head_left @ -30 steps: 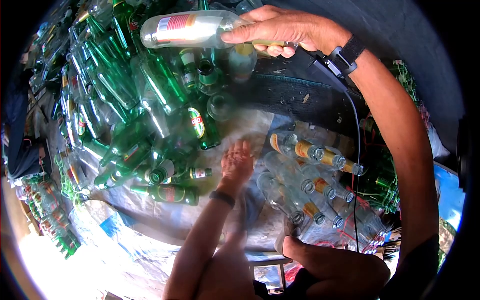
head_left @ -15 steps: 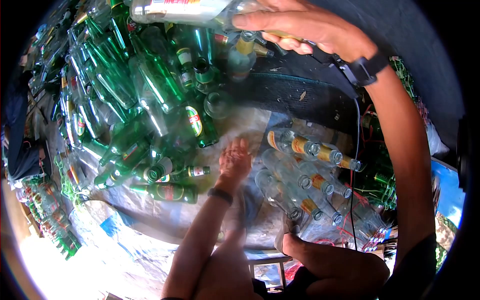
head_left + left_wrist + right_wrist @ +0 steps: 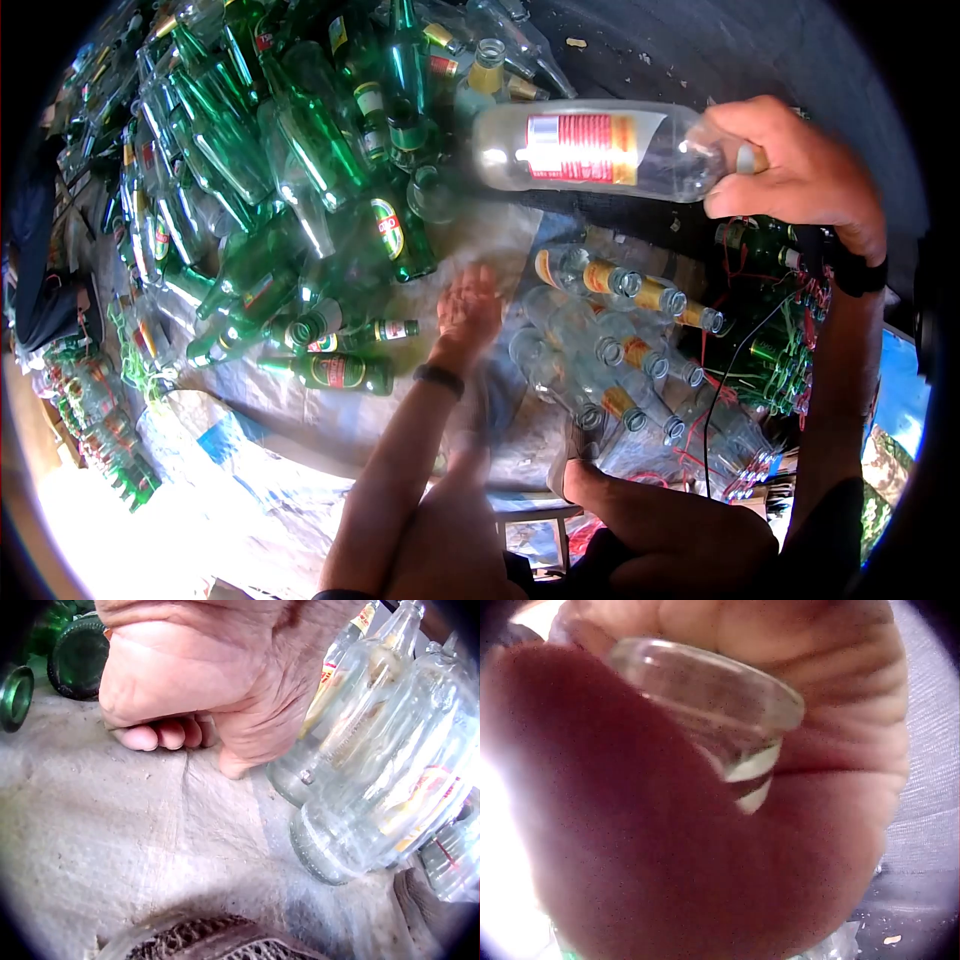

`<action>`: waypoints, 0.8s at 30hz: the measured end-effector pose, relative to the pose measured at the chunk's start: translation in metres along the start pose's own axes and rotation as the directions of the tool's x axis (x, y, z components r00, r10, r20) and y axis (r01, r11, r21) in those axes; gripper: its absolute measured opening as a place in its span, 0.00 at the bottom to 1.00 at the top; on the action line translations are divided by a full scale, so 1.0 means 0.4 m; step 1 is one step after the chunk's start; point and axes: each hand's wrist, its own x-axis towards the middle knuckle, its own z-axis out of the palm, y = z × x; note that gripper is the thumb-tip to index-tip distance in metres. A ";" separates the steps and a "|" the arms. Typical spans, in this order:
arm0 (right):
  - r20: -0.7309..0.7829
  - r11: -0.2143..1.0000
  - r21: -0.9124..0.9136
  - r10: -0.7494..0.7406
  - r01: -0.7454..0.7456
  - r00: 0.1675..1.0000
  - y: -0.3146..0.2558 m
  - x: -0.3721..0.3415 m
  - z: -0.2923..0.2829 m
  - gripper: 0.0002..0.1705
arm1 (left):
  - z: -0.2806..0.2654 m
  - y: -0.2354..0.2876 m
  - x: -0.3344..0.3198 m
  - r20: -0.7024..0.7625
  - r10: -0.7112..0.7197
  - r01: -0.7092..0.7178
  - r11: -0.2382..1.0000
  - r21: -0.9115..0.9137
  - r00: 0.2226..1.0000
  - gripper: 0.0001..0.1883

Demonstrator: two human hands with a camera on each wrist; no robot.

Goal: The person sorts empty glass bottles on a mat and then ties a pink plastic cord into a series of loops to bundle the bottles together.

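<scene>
My right hand (image 3: 800, 165) grips a clear glass bottle (image 3: 600, 150) by its neck. The bottle lies level in the air, its base toward the left and a red and yellow label facing up. In the right wrist view its mouth rim (image 3: 712, 682) pokes out between thumb and palm. My left hand (image 3: 470, 308) rests on the pale sheet (image 3: 135, 825) with relaxed fingers and holds nothing. Just right of it, clear bottles (image 3: 585, 335) with yellow labels stand in a close group. Green bottles (image 3: 345, 372) lie to its left.
A big heap of green and clear bottles (image 3: 215, 150) fills the left and back. Tied bundles of bottles stand at the right (image 3: 765, 350) and far left (image 3: 105, 430). Dark matting (image 3: 640, 60) covers the back right. The person's bent leg (image 3: 670, 515) is in front.
The right hand has carried the clear bottle from over the heap at the back rightward and nearer, above the standing clear bottles. The left hand stays about where it was.
</scene>
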 end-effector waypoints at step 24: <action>0.073 0.625 -0.719 -0.366 0.303 0.928 0.076 0.311 0.255 0.15 | -0.022 0.017 0.010 0.074 -0.044 0.044 0.999 0.005 0.996 0.23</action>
